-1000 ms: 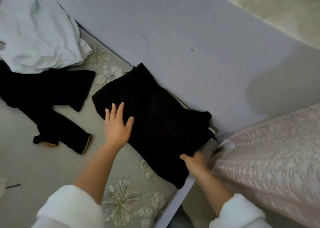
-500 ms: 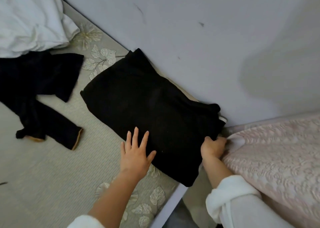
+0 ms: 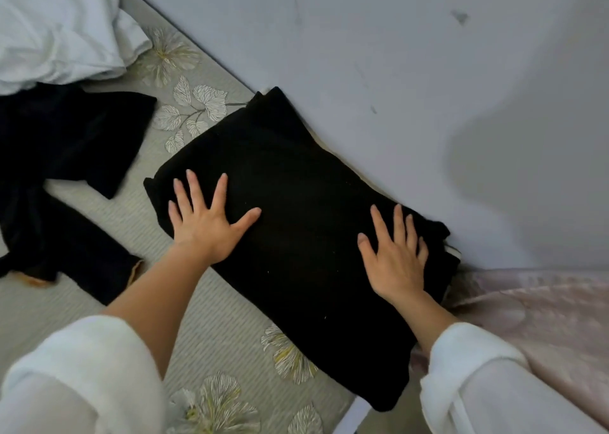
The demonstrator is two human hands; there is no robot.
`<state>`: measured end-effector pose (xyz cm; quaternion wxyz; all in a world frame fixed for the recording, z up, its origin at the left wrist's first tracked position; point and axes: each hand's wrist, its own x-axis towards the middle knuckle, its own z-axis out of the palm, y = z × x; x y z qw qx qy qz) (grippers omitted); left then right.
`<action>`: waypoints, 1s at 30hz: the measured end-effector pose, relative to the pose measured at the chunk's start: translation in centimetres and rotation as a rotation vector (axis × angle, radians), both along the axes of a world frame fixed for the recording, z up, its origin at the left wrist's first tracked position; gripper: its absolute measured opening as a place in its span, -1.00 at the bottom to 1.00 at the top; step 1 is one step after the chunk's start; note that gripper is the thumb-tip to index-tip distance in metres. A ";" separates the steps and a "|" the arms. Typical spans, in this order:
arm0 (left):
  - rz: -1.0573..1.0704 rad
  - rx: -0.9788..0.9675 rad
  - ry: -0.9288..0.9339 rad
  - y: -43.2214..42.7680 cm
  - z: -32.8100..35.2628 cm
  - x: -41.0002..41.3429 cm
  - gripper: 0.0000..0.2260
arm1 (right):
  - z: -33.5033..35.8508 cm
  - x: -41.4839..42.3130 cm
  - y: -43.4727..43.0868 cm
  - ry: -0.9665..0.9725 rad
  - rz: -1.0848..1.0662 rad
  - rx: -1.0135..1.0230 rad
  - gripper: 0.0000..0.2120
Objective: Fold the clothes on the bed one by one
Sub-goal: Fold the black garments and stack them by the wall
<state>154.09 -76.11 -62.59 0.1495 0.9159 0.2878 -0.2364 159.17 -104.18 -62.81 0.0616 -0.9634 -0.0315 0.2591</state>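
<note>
Black folded garment (image 3: 296,236) under flat left hand (image 3: 207,226), right hand (image 3: 395,262)

Hands: two, left hand (image 3: 206,226) and right hand (image 3: 395,262), both flat on black cloth

Fingers (image 3: 218,192) in view: ten, five to each hand, all spread

Folded black garment (image 3: 303,222): one, under the fingers of both hands; layered at the edge past the right fingertips, number of layers not readable

Loose black garment (image 3: 59,157): one, well to the left of the left fingers

White garment (image 3: 56,28): one, crumpled, far beyond the left fingertips

White sleeves (image 3: 82,377): two, one behind each wrist

Pink quilted cover (image 3: 543,328): one, near the right fingers, to their right

Leaf-print sheet (image 3: 211,328): one, beneath it all

Clothes in all: three
</note>
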 end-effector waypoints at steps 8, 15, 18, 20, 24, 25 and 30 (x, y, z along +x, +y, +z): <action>0.080 -0.022 -0.220 -0.6 -1.6 -2.0 -0.23 | -0.4 -4.8 4.7 -0.057 0.235 0.192 -0.41; 0.074 -0.107 -0.080 -0.3 -0.9 -1.6 -0.23 | -0.4 -4.6 5.5 -0.028 0.291 0.038 -0.44; 0.073 -0.196 -0.198 -0.5 0.4 -3.8 -0.36 | 0.7 -4.5 7.1 -0.100 0.226 0.089 -0.48; 0.050 -0.181 -0.351 -0.4 1.1 -7.5 -0.45 | 1.6 -4.5 8.9 -0.179 0.236 0.145 -0.51; 0.194 0.002 -0.574 2.4 0.9 -15.3 -0.52 | 2.9 -5.2 14.6 -0.234 0.417 0.274 -0.50; 0.299 0.021 -0.575 3.7 0.7 -16.7 -0.51 | 3.0 -5.6 16.3 -0.252 0.481 0.308 -0.50; 0.707 0.051 -0.514 9.7 -0.7 -20.9 -0.44 | 1.7 -8.0 25.0 -0.280 0.882 0.396 -0.51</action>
